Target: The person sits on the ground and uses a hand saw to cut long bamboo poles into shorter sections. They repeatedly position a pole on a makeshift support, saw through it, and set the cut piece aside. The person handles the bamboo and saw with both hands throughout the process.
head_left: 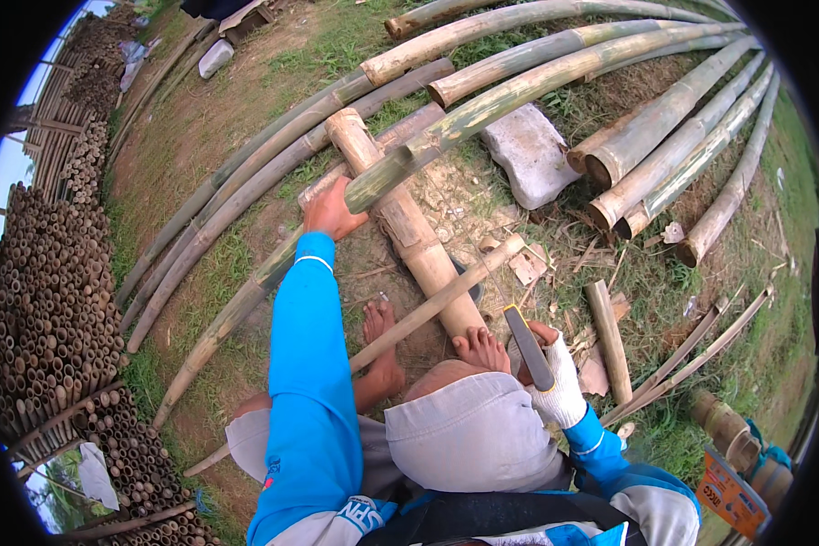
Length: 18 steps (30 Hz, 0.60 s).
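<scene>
My left hand (335, 211), bare, is closed around a long green bamboo pole (382, 180). The pole runs from the lower left to the far right and crosses over a thick, pale bamboo length (419, 246). My bare right foot (482, 350) rests on the near end of that thick length. In a white glove, my right hand (555, 378) grips a flat dark-grey blade with a yellow edge (530, 348), held near my right knee. Its handle is mostly hidden by the hand. A thin bamboo stick (437, 302) slants across the thick length and passes by my left foot.
Several cut bamboo poles (628, 155) fan out at the far right, beside a white stone block (528, 155). A large stack of bamboo (45, 291) fills the left side. A short bamboo piece (610, 341) and an orange box (733, 491) lie to the right.
</scene>
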### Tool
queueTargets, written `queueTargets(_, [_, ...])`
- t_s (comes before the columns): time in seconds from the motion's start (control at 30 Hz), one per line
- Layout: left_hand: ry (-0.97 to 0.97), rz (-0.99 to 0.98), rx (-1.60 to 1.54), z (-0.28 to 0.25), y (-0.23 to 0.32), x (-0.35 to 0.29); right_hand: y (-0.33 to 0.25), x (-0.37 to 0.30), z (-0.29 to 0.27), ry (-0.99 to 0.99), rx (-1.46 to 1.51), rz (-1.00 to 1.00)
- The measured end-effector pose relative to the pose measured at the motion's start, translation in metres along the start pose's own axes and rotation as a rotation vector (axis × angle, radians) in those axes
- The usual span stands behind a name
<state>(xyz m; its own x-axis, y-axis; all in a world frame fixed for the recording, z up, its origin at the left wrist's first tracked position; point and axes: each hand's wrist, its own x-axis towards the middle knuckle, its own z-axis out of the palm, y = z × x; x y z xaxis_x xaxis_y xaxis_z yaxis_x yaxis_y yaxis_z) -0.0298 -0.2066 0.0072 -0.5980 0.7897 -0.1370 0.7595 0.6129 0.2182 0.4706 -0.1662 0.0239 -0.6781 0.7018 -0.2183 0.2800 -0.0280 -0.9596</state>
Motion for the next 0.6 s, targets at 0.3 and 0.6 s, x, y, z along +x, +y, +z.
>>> queueTargets(0.3, [0.024, 0.048, 0.010, -0.001, 0.014, 0.004, -0.070, 0.234, 0.079, 0.074, 0.022, -0.335])
queueTargets(0.6, [-0.032, 0.004, -0.026, -0.012, -0.001, -0.003, -0.039, -0.018, -0.008, -0.077, 0.059, 0.109])
